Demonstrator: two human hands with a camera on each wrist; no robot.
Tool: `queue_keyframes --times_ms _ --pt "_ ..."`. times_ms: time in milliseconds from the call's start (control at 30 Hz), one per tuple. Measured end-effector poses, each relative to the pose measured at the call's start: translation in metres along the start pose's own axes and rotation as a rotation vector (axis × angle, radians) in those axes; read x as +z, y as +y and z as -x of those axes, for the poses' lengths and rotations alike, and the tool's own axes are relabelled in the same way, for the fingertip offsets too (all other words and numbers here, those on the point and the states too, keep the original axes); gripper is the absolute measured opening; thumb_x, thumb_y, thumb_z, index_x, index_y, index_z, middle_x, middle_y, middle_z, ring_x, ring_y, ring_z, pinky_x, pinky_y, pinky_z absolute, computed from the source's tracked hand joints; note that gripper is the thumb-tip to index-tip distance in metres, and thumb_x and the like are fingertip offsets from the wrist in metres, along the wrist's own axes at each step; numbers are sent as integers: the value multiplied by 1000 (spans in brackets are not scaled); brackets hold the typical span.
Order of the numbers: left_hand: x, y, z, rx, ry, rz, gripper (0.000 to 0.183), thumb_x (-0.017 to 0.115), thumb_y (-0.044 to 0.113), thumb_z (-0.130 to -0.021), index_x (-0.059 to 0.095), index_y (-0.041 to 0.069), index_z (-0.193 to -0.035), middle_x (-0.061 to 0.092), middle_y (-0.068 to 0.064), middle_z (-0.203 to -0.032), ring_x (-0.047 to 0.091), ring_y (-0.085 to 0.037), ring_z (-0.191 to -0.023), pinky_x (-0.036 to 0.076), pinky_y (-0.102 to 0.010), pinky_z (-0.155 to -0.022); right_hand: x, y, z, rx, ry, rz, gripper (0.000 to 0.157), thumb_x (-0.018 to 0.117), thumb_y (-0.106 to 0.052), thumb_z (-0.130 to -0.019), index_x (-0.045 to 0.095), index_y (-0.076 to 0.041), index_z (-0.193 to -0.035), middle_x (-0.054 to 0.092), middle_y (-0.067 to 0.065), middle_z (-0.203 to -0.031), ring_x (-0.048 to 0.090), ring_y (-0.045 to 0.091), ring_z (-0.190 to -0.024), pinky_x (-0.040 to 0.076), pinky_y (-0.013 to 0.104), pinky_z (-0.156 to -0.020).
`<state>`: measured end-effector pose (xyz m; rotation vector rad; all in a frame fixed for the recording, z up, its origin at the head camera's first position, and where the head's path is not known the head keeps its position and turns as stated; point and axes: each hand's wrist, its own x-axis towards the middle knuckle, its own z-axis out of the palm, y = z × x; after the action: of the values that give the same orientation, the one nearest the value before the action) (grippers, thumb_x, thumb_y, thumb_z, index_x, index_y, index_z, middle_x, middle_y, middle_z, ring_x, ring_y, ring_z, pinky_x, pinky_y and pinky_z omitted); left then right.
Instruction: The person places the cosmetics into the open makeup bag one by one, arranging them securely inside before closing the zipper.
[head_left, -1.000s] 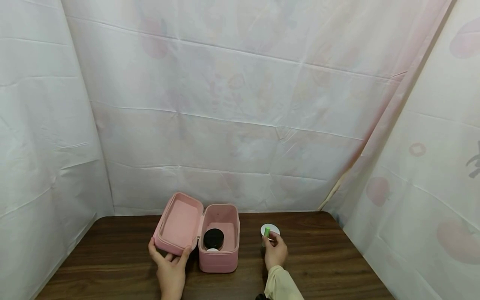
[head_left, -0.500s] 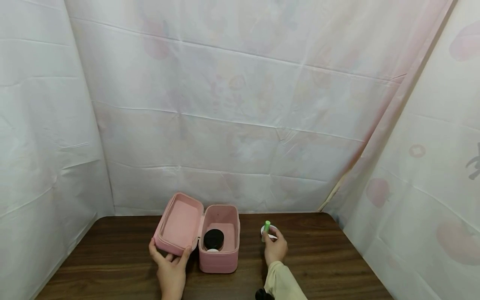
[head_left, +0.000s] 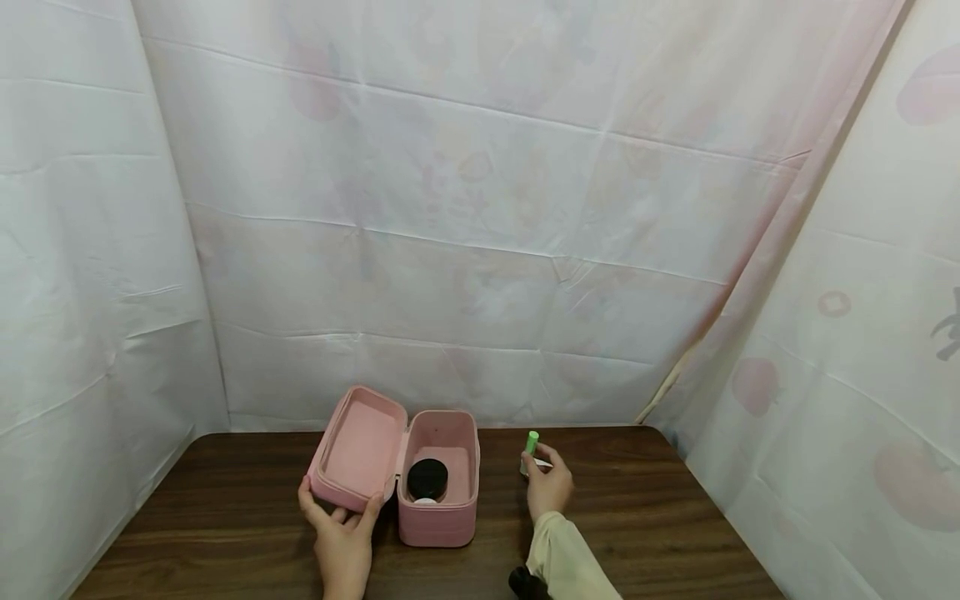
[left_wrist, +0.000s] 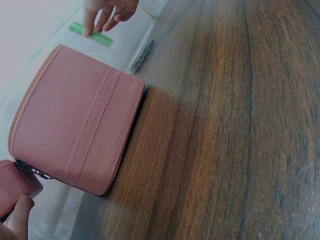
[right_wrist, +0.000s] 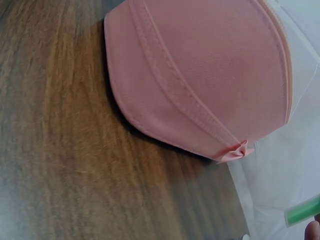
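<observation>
R hand [head_left: 550, 487] is pinching the green tube [head_left: 532, 441] btwn thumb and fingers, green end up w/ a slight tilt. I've got it right of the case, near the far edge of the table [head_left: 247, 500] and nearer the far R corner than the far L one. On the L wrist cam the tube's lower end shows against the cloth [head_left: 450, 208], so I read it as off the tabletop. A white disc [head_left: 542, 463] sits just behind the fingers, mostly hidden from me.

L hand [head_left: 341, 546] has the lid [head_left: 365, 446] clamped at its near edge, thumb on the R side, fingers round the L. Lid's folded open to the L, tilted, its inside facing me, joined to the pink case [head_left: 438, 527] along one side.

Case stands upright left of the table's middle, toward the far edge, open at the top. Inside, by the near wall, I see a black jar [head_left: 427, 478]; a white item [head_left: 425, 500] pokes out btwn jar and wall, too covered to ID. L wrist cam gives me a dark zip pull [left_wrist: 32, 170] by the lid joint; R wrist cam, a pink bow [right_wrist: 235, 152] on the case's side. A dark slim thing [left_wrist: 143, 56] lies past the case near the table edge, too blurred to name.

R arm: cream sleeve [head_left: 570, 558], w/ a black lump [head_left: 527, 582] beside it, can't tell what. Cloth hangs behind the far edge, white w/ faint pink prints.
</observation>
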<state>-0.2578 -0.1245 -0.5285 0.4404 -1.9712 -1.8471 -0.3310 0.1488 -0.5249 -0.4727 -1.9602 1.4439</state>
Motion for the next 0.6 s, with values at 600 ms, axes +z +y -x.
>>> queue_keyframes --times_ms 600 --pt "0 2 2 1 16 -1 111 77 34 -86 -10 38 -154 58 -39 -121 68 -41 -97 52 -20 -67 5 -34 -5 -12 -67 -45 24 79 -14 -84 74 -6 -106 73 11 -99 66 17 -81 50 21 -64"
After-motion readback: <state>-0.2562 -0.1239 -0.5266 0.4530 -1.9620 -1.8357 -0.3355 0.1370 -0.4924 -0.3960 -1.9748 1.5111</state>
